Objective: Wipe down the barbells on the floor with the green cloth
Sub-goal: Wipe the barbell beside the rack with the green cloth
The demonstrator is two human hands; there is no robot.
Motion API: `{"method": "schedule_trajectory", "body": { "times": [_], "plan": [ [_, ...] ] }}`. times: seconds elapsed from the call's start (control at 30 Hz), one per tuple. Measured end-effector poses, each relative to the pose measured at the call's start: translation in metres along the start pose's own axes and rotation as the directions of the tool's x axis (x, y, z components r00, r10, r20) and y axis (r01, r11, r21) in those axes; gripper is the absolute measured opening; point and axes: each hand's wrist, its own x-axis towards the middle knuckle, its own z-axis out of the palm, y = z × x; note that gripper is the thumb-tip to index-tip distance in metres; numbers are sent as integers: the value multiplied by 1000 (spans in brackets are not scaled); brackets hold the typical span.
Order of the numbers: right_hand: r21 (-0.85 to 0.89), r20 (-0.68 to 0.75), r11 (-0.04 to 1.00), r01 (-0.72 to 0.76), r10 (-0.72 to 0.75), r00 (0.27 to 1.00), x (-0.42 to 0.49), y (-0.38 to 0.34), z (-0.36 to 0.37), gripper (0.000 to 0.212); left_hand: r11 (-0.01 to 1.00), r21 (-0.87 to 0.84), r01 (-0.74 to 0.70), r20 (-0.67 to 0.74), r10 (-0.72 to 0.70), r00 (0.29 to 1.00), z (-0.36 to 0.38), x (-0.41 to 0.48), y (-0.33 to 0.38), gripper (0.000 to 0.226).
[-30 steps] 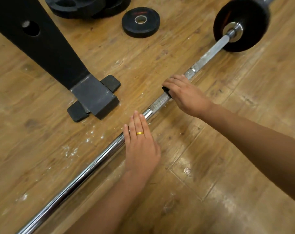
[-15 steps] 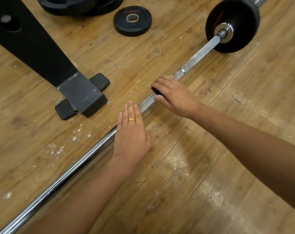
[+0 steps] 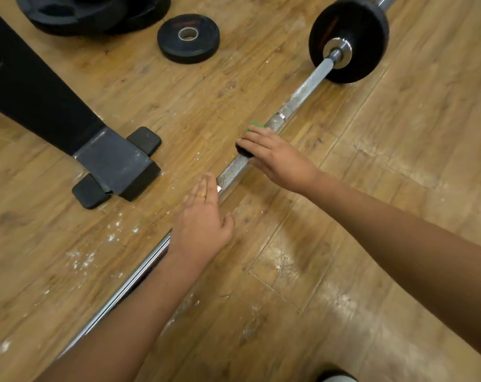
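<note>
Overall, the head view shows a worn wood-plank floor (image 3: 399,188) with pale scuffs and white specks. A black steel frame leg (image 3: 41,92) runs from the left edge to a foot with rubber pads at left centre. A stack of black plates (image 3: 90,15) lies at the upper left, and a small loose plate (image 3: 173,42) lies flat at upper centre.

The barbell (image 3: 302,92) lies on the floor on a diagonal from the lower left to the upper right, where it carries a black weight plate (image 3: 366,28).

The right hand (image 3: 278,158) reaches in from the right edge to the knurled middle of the shaft. Its fingers bend over the bar and grip the green cloth (image 3: 254,125), which is wrapped on the shaft. Only a small green edge shows past the fingertips.

The left hand (image 3: 203,224) enters from the lower left, palm down, over the shaft just below the knurling. Its fingers are straight and together, the thumb is spread, and it holds nothing. A gold ring (image 3: 201,195) is on one finger. The hand is motion-blurred, so contact with the bar cannot be confirmed.
</note>
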Motion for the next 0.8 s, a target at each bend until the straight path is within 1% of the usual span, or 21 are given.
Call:
{"method": "schedule_trajectory", "body": {
  "times": [0.03,0.07,0.13,0.17,0.2,0.23,0.33,0.37,0.5,0.6,0.73,0.8],
  "plan": [
    [-8,14,1000,2,-2,1000,1,7,-5,41,1000,-19,8,-8,-8,1000,0,-1,3,84],
    [-8,9,999,-40,40,999,3,15,-10,42,1000,-26,12,-19,-12,1000,1,-2,4,85],
    [-11,-24,983,-184,184,983,6,26,-19,44,1000,-29,7,-33,-8,999,3,-3,6,85],
    [-21,-39,973,-232,231,972,6,25,-20,44,999,-32,3,-30,-4,1000,4,-4,7,87],
    [-30,-51,970,-241,240,970,5,20,-18,43,999,-33,0,-26,-1,1000,6,-5,8,88],
    [-32,-52,977,-213,211,976,2,11,-15,41,999,-34,-4,-24,3,1000,7,-6,9,89],
    [-20,34,998,-63,63,997,-12,-7,-10,41,999,-22,-35,-29,35,999,10,-10,12,91],
    [-29,56,998,-52,54,997,-13,-4,-14,42,999,-18,-46,-32,45,998,10,-11,14,91],
    [-36,26,987,-154,155,988,-14,11,-27,43,997,-24,-70,-41,69,997,14,-20,22,91],
    [-18,14,986,-166,166,986,-27,12,-21,42,996,-37,-80,-51,78,996,16,-25,31,91],
    [-42,-7,972,-229,229,973,-36,23,-22,52,993,-68,-94,-46,91,995,20,-33,40,94],
    [-3,-5,966,-260,260,966,-41,26,-25,59,993,-73,-97,-39,94,995,22,-37,45,95]
  ]
}}
